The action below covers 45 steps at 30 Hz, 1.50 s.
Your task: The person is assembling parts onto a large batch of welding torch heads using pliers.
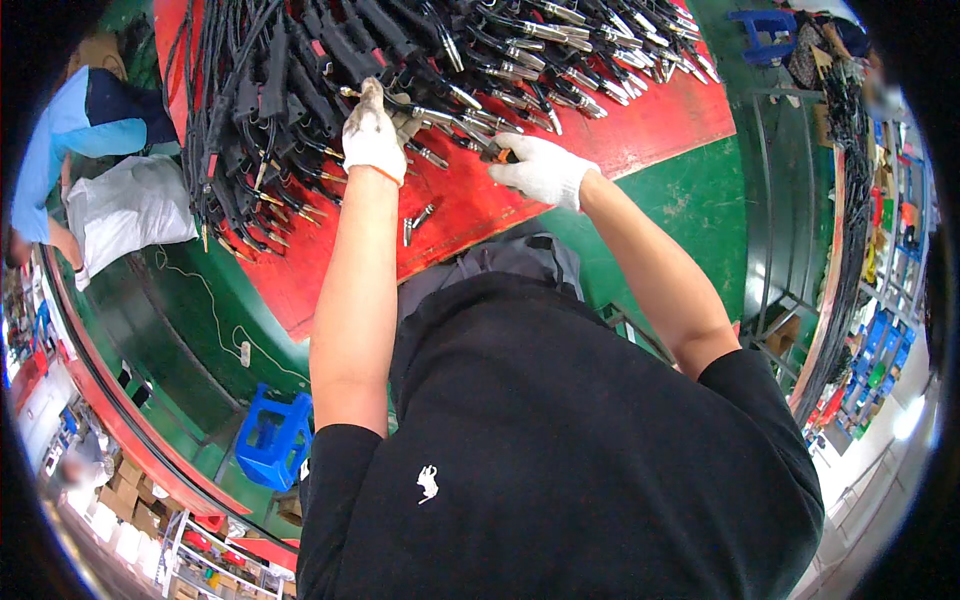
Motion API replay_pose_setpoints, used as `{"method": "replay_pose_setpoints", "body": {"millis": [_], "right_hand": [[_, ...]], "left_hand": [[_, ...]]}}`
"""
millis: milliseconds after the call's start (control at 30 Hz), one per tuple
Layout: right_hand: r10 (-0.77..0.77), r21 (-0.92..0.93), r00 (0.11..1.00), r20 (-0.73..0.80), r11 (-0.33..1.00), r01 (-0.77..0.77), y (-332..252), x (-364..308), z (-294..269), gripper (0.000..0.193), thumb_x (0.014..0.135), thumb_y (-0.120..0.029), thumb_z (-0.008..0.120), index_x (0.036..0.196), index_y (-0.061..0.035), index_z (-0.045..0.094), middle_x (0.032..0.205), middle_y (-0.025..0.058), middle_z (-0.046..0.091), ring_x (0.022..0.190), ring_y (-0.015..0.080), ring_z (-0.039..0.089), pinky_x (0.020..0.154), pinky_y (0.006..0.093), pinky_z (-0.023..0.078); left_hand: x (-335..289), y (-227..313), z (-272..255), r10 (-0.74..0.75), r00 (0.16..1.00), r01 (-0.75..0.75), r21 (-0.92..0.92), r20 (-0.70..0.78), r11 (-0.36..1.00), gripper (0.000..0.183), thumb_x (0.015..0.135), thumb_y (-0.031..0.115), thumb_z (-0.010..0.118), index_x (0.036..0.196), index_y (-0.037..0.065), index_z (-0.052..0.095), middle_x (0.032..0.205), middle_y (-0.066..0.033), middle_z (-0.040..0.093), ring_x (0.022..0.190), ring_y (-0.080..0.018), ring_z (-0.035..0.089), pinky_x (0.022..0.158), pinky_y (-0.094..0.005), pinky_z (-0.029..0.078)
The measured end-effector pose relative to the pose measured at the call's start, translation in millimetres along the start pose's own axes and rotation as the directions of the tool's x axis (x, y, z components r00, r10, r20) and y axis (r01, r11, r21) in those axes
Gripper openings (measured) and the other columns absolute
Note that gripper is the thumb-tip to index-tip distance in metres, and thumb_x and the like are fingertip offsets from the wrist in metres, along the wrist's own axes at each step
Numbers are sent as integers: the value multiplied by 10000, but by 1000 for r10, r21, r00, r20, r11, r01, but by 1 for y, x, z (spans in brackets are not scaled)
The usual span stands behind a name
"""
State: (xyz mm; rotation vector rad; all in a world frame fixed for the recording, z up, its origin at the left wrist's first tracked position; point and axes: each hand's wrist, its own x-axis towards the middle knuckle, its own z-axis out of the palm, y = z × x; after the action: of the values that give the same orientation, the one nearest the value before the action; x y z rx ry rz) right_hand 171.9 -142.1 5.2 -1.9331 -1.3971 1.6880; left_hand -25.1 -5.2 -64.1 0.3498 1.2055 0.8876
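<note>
My left hand (375,140), in a white glove with a dirty thumb, is closed among black welding torches (275,85) heaped on the red table (640,135). It appears to grip one torch, whose silver neck (432,115) points right; the palm side is hidden. To the right, my white-gloved right hand (545,168) closes around a small tool with an orange and black handle (504,155). What kind of tool it is cannot be made out. Its far end meets the silver torch ends. Two loose metal nozzles (408,231) lie near the table's front edge.
Black cables and torches cover the table's far side. Left of it, a person in blue (70,130) bends beside a white sack (135,205). A blue stool (273,437) stands at lower left, another blue stool (765,35) at upper right. Metal racks with hanging cables (845,230) line the right.
</note>
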Motion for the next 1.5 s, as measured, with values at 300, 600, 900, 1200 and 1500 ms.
{"method": "replay_pose_setpoints", "body": {"millis": [300, 600, 900, 1200, 1500], "right_hand": [[-29, -130, 999, 44, 991, 34, -9, 2, -16, 475, 930, -290, 628, 1320, -30, 547, 870, 76, 636, 737, 160, 591, 646, 324, 498], [90, 193, 974, 206, 972, -131, -28, 3, -8, 430, 937, -324, 621, 1255, -42, 554, 728, -4, 482, 555, 100, 456, 476, 281, 410], [12, 71, 993, 115, 997, -20, -39, -15, -12, 453, 919, -319, 598, 1204, 32, 592, 1092, 274, 680, 1042, 392, 657, 922, 432, 494], [-71, -18, 997, 45, 997, 72, -15, -19, -29, 456, 893, -306, 616, 1188, 42, 588, 1028, 257, 690, 947, 352, 658, 882, 416, 499], [-7, 431, 971, 240, 897, -100, -11, -32, -54, 303, 916, -253, 601, 1084, -3, 569, 663, 38, 517, 466, 150, 443, 430, 349, 373]], "left_hand": [[6, 0, -1, -41, 999, 40, -64, -12, 997, 312, 1019, 393, 590, 1062, 84, 568, 858, -126, 660, 695, -268, 632, 633, -416, 594], [2, -11, 8, 99, 994, -101, -29, -53, 994, 325, 1060, 342, 520, 1121, 27, 570, 929, -153, 690, 767, -285, 681, 674, -424, 589], [-6, -17, 36, 110, 958, -146, -120, -265, 982, 362, 1041, 331, 555, 932, -8, 621, 739, -105, 607, 574, -244, 619, 536, -393, 561], [19, -40, 43, 443, 863, -379, 265, -245, 886, 443, 1039, 368, 510, 842, 4, 667, 724, -107, 645, 579, -232, 636, 533, -375, 533], [-10, -20, 94, 210, 922, -218, 12, -325, 976, 339, 1050, 317, 532, 1016, 9, 669, 757, -83, 618, 629, -230, 623, 570, -403, 573]]}}
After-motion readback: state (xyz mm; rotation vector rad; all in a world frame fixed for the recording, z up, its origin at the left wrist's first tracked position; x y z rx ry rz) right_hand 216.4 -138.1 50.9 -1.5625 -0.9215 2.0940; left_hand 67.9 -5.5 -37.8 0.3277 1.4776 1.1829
